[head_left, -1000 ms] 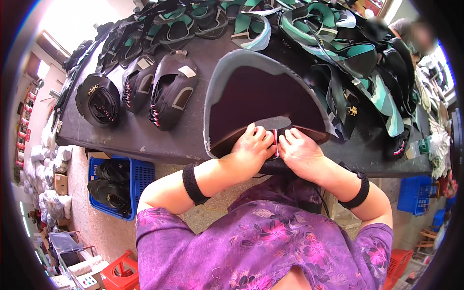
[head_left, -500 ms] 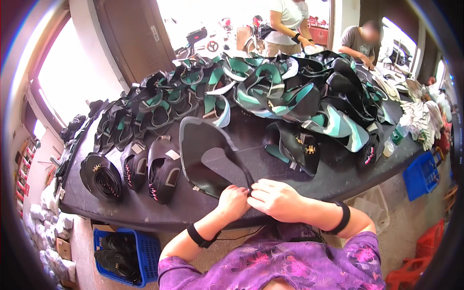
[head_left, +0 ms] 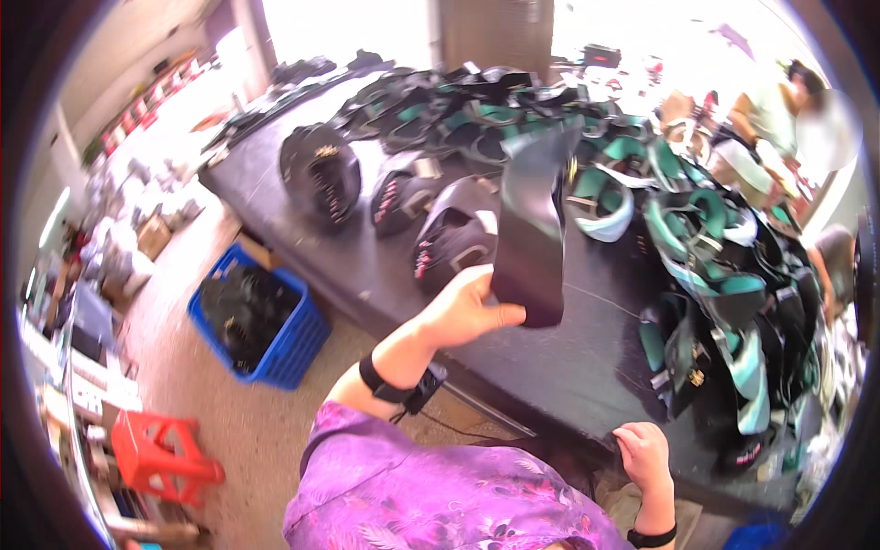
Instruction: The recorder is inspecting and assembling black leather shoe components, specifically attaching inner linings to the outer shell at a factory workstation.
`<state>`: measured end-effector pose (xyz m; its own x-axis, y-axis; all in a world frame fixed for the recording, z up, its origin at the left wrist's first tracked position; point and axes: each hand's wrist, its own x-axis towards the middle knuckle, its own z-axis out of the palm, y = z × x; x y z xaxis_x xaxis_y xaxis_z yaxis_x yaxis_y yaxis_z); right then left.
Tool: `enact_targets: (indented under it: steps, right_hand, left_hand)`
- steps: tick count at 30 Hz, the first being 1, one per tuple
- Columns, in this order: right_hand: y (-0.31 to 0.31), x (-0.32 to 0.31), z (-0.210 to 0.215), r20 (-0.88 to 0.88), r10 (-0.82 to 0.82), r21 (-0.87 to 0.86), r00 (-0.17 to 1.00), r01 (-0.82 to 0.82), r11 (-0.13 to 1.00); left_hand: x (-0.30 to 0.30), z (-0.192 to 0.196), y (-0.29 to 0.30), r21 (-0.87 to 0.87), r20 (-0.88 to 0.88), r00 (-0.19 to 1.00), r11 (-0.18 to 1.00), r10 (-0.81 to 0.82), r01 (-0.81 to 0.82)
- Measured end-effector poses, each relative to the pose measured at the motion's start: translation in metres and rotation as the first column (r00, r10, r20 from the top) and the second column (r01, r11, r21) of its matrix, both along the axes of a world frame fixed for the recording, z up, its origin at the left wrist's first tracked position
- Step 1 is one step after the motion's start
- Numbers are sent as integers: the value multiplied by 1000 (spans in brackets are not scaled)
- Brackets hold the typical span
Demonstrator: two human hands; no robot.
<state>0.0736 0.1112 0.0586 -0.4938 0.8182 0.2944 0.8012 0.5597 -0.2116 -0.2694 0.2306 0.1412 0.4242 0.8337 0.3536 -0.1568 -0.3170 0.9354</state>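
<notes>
My left hand (head_left: 472,307) is closed on a black shoe upper (head_left: 530,238), thumb across its lower edge. The piece hangs upright and folded above the dark table (head_left: 568,367), a little blurred. My right hand (head_left: 644,456) is apart from it, over the table's near edge, with its fingers curled together. Whether something small is pinched there is hidden. Just beyond my left hand lie a black upper with a gold ornament (head_left: 321,170), a smaller black piece with pink marks (head_left: 396,203) and a similar one with a white tag (head_left: 454,229).
Black and green shoe uppers (head_left: 706,238) pile up along the table's far and right sides. A blue basket (head_left: 307,357) of black pieces stands on the floor at left, near a red stool (head_left: 160,449). A person (head_left: 770,119) bends at the far right.
The view has swung left. My right hand has let go of the upper and moved off to the right. My left hand has raised the upper, which now hangs folded.
</notes>
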Motion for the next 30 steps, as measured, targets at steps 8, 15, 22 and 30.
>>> enact_targets:
  steps: [8,15,22,30]
  right_hand:
    - [6,-4,-4,-72,-72,-80,995,66,995]
    - [6,-8,-7,-66,-137,-107,988,130,986]
    - [7,-15,-8,-34,-207,-59,978,205,977]
    - [11,-12,-9,-59,-194,-36,979,192,981]
  left_hand:
    - [-183,-66,59,79,719,687,970,103,-228]
    - [-268,-147,88,-700,513,170,525,841,-485]
    - [-227,-116,135,-653,367,-110,171,924,-738]
    - [-289,-137,132,-186,205,-222,-185,953,-965]
